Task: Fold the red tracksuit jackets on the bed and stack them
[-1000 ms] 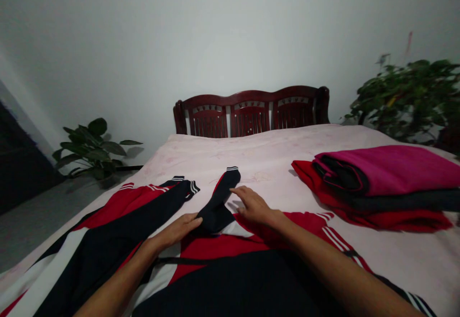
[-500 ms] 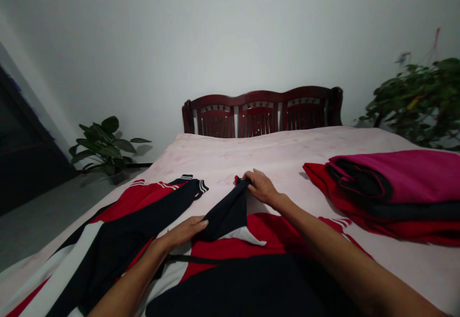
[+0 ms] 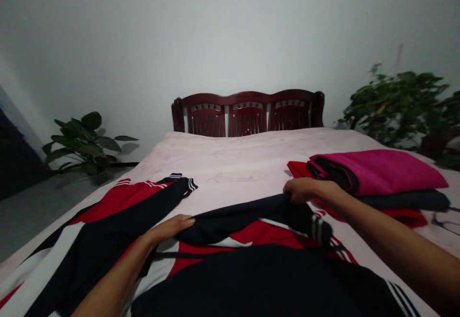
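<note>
A navy, red and white jacket (image 3: 251,278) lies spread across the bed close to me. My left hand (image 3: 172,227) is closed on the shoulder end of its navy sleeve (image 3: 237,216). Farther right, my right hand (image 3: 305,190) pinches the same sleeve near its white-striped cuff (image 3: 321,228), which hangs blurred below the fingers. Between the two hands the sleeve is stretched sideways, lifted over the red and white part of the jacket. To the left lies a second garment (image 3: 118,230) in the same colours, with striped cuffs.
Folded clothes (image 3: 398,170), magenta on top with dark and red beneath, are stacked to the right on the pale pink bedspread (image 3: 230,163). A dark wooden headboard (image 3: 247,111) stands behind. Leafy plants flank the bed, one at left (image 3: 82,139) and more at right (image 3: 395,106).
My right hand has moved right and slightly down, drawing the sleeve out from a bunched fold to a stretched length. My left hand keeps its hold. The view has shifted slightly rightward.
</note>
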{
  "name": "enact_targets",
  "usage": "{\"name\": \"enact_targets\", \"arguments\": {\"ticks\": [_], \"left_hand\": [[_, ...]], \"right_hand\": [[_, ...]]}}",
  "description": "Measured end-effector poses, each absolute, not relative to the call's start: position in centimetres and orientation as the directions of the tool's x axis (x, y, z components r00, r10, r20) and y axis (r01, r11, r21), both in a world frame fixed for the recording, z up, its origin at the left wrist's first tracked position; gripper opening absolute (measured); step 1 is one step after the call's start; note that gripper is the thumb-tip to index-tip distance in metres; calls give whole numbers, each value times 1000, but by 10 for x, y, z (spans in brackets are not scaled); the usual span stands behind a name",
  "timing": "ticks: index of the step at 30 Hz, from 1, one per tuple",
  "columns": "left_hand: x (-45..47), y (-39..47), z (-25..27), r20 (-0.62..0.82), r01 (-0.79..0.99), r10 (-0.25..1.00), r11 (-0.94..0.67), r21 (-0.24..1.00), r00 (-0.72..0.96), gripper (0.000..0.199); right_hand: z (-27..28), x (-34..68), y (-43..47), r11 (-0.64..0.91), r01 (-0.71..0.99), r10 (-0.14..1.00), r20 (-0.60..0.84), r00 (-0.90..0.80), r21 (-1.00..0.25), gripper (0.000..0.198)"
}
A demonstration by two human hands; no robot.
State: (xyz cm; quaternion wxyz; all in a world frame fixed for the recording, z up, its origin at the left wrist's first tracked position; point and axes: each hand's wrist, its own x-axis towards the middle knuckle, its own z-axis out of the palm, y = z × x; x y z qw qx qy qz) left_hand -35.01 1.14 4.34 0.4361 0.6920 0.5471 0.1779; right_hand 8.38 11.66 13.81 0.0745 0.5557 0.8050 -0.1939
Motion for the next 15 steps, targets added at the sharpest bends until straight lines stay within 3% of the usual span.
{"name": "enact_targets", "arguments": {"ticks": [5, 10, 12, 15], "left_hand": [[-350, 13, 38, -234, 606, 915, -14, 795, 329, 60], [-351, 14, 35, -238, 611, 920, -3, 791, 312, 59], [-352, 15, 33, -247, 615, 918, 5, 789, 310, 59], [-354, 16, 29, -275, 622, 906, 16, 783, 323, 60]], "right_hand": [[91, 134, 108, 145, 925, 870, -400, -289, -351, 12], [93, 145, 93, 147, 898, 885, -350, -306, -414, 16], [109, 142, 85, 248, 897, 932, -164, -325, -367, 19], [128, 139, 66, 409, 907, 878, 315, -360, -102, 20]]}}
